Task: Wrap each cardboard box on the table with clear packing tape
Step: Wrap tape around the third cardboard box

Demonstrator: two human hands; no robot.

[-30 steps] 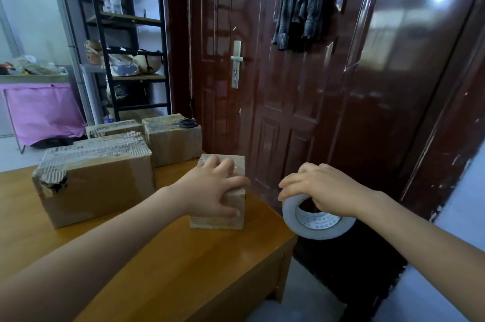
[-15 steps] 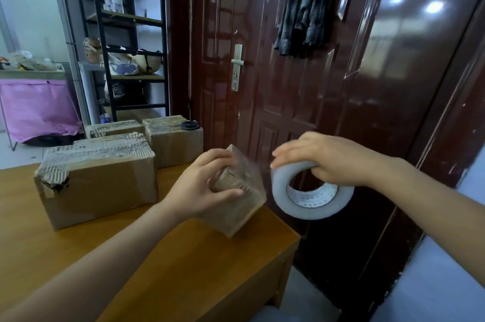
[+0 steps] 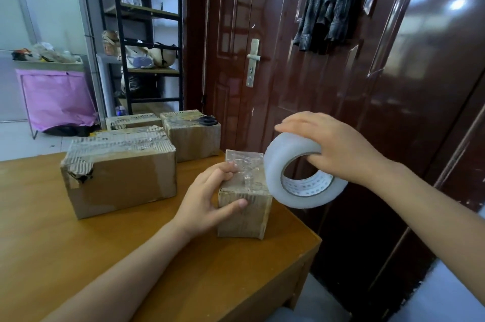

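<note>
Small box (image 3: 242, 206) on table | L hand (image 3: 207, 201) grips | R hand (image 3: 338, 148) holds tape roll (image 3: 301, 172)

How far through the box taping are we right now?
Looks done: the large box shows glossy tape along its top. In hand: the left hand grips the small box, whose top carries tape, and the right hand holds the tape roll against it. Left: the two rear boxes show some tape, completeness unclear.

Small box (image 3: 242, 206) at table (image 3: 78, 256) corner; three boxes (image 3: 118, 172) behind-left
</note>
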